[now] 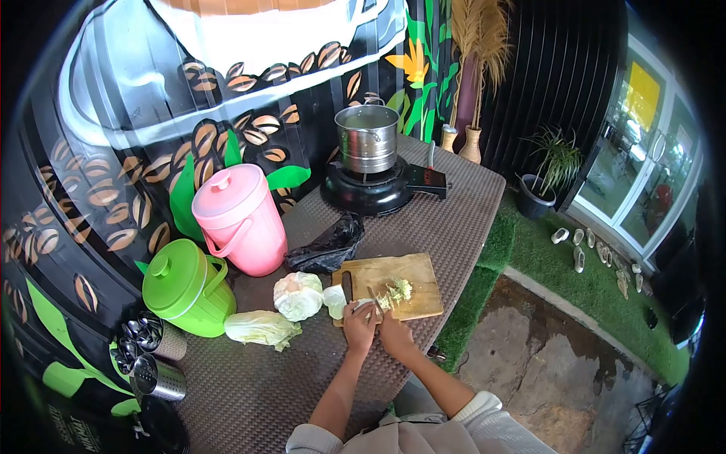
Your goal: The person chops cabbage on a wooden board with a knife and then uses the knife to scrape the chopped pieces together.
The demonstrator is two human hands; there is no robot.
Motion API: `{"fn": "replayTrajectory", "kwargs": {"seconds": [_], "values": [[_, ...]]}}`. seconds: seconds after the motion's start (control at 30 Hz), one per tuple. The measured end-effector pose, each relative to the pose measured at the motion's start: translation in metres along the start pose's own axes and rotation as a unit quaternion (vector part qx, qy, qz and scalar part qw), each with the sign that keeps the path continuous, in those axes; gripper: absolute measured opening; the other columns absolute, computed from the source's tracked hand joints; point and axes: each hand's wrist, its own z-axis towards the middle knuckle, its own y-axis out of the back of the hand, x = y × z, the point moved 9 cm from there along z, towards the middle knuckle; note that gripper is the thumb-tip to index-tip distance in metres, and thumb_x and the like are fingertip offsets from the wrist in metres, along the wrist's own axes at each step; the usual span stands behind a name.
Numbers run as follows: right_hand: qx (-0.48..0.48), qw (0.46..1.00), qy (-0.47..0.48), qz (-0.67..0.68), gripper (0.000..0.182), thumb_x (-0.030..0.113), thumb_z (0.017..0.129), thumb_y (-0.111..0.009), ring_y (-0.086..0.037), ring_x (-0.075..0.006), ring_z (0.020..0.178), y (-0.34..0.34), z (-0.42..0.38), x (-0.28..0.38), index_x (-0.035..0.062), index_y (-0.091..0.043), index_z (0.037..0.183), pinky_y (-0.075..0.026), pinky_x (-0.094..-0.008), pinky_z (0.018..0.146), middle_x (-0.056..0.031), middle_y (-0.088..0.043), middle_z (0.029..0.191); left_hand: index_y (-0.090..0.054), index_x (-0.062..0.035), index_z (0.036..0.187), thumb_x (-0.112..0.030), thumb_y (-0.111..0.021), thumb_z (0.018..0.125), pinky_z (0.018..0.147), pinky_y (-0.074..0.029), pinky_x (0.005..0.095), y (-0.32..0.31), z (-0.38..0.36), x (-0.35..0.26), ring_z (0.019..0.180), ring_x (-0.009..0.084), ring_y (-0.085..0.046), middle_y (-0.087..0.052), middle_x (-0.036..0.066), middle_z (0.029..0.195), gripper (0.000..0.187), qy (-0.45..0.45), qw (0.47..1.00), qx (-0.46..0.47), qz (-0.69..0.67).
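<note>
A wooden cutting board lies near the table's right edge, with a small heap of shredded pale vegetable on it. My right hand is closed around a knife, whose blade points away from me at the shreds. Just left of it, my left hand is closed on a pale vegetable piece at the board's near edge. Beside the board's left side rests a cut pale leaf piece. A round cabbage and a long leafy cabbage lie further left.
A steel pot stands on a black stove at the back. A black plastic bag, a pink container, a green container and metal utensil holders occupy the left side. The table edge runs along the right.
</note>
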Motion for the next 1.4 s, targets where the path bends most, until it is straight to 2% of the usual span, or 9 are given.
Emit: {"fn": "replayTrajectory", "kwargs": {"seconds": [0.13, 0.23, 0.5, 0.83, 0.93, 1.0, 1.13, 1.2, 1.4], "values": [[0.023, 0.998, -0.028, -0.045, 0.025, 0.016, 0.091, -0.05, -0.069, -0.0381, 0.078, -0.021, -0.004, -0.005, -0.002, -0.044, 0.107, -0.057, -0.0434, 0.062, -0.0245, -0.067, 0.083, -0.074, -0.0037, 0.091, -0.011, -0.067, 0.081, 0.102, -0.039, 0.0407, 0.002, 0.001, -0.002, 0.107, 0.0284, -0.051, -0.071, 0.006, 0.097, 0.014, -0.015, 1.0, -0.012, 0.011], [-0.052, 0.998, 0.006, -0.026, 0.024, 0.017, 0.091, -0.05, -0.069, -0.0377, 0.075, -0.006, 0.006, 0.002, -0.0013, -0.044, 0.105, -0.057, -0.0437, 0.061, -0.0236, -0.067, 0.081, -0.074, -0.0037, 0.091, -0.011, -0.068, 0.081, 0.102, -0.039, 0.041, 0.002, -0.001, -0.003, 0.107, 0.029, -0.052, -0.071, 0.006, 0.097, 0.014, -0.022, 1.0, -0.003, 0.007], [0.028, 0.998, -0.036, -0.032, 0.026, 0.02, 0.092, -0.051, -0.069, -0.0381, 0.076, -0.015, -0.007, -0.001, -0.0008, -0.043, 0.107, -0.057, -0.0432, 0.062, -0.0228, -0.067, 0.081, -0.072, -0.001, 0.091, -0.01, -0.066, 0.081, 0.102, -0.04, 0.0423, 0.002, 0.002, -0.004, 0.107, 0.0308, -0.052, -0.07, 0.008, 0.099, 0.015, -0.03, 0.999, -0.014, 0.01], [-0.004, 1.0, 0.012, -0.019, 0.024, 0.016, 0.091, -0.049, -0.069, -0.0365, 0.073, 0.006, -0.004, 0.007, -0.0025, -0.044, 0.106, -0.057, -0.0432, 0.061, -0.0206, -0.066, 0.075, -0.074, -0.0029, 0.088, -0.011, -0.07, 0.079, 0.101, -0.041, 0.0408, 0.002, 0.0, 0.003, 0.106, 0.028, -0.053, -0.071, 0.007, 0.096, 0.013, -0.005, 1.0, -0.023, -0.009], [0.023, 0.999, -0.023, -0.009, 0.028, 0.017, 0.09, -0.053, -0.067, -0.0409, 0.076, -0.011, -0.001, -0.001, -0.0025, -0.042, 0.107, -0.055, -0.0473, 0.062, -0.0257, -0.065, 0.081, -0.074, -0.003, 0.088, -0.01, -0.069, 0.079, 0.1, -0.041, 0.0402, 0.003, 0.001, -0.001, 0.107, 0.0277, -0.054, -0.071, 0.007, 0.097, 0.012, -0.012, 1.0, -0.022, -0.002], [-0.041, 0.999, 0.013, -0.019, 0.025, 0.017, 0.091, -0.05, -0.069, -0.0359, 0.07, -0.011, 0.0, 0.005, -0.0026, -0.045, 0.105, -0.057, -0.0414, 0.057, -0.0202, -0.067, 0.076, -0.074, -0.003, 0.09, -0.009, -0.069, 0.079, 0.099, -0.042, 0.0398, 0.006, -0.01, 0.001, 0.107, 0.0278, -0.054, -0.071, 0.007, 0.099, 0.013, -0.012, 1.0, -0.01, 0.015], [-0.007, 0.998, 0.025, -0.054, 0.024, 0.016, 0.09, -0.05, -0.069, -0.0351, 0.069, -0.013, 0.003, 0.006, -0.002, -0.045, 0.105, -0.057, -0.0411, 0.056, -0.0198, -0.067, 0.076, -0.074, -0.0038, 0.091, -0.009, -0.069, 0.08, 0.1, -0.042, 0.0388, 0.004, -0.011, 0.005, 0.107, 0.0275, -0.054, -0.071, 0.008, 0.099, 0.013, 0.01, 1.0, -0.004, 0.007], [-0.042, 0.999, 0.025, 0.0, 0.027, 0.018, 0.091, -0.052, -0.067, -0.0402, 0.076, -0.007, -0.012, 0.006, -0.0021, -0.042, 0.105, -0.056, -0.0469, 0.063, -0.0245, -0.065, 0.081, -0.074, -0.0032, 0.091, -0.009, -0.069, 0.08, 0.1, -0.041, 0.0385, 0.005, -0.011, 0.005, 0.108, 0.0273, -0.054, -0.071, 0.008, 0.099, 0.014, 0.011, 1.0, -0.009, 0.005], [0.022, 1.0, -0.014, -0.011, 0.024, 0.018, 0.092, -0.049, -0.067, -0.0419, 0.079, -0.009, 0.015, 0.004, -0.0006, -0.042, 0.105, -0.055, -0.0486, 0.065, -0.0269, -0.065, 0.083, -0.074, -0.003, 0.089, -0.01, -0.07, 0.079, 0.097, -0.043, 0.0387, 0.005, -0.001, 0.002, 0.107, 0.0269, -0.055, -0.071, 0.008, 0.099, 0.013, -0.004, 1.0, -0.018, -0.002]]}}
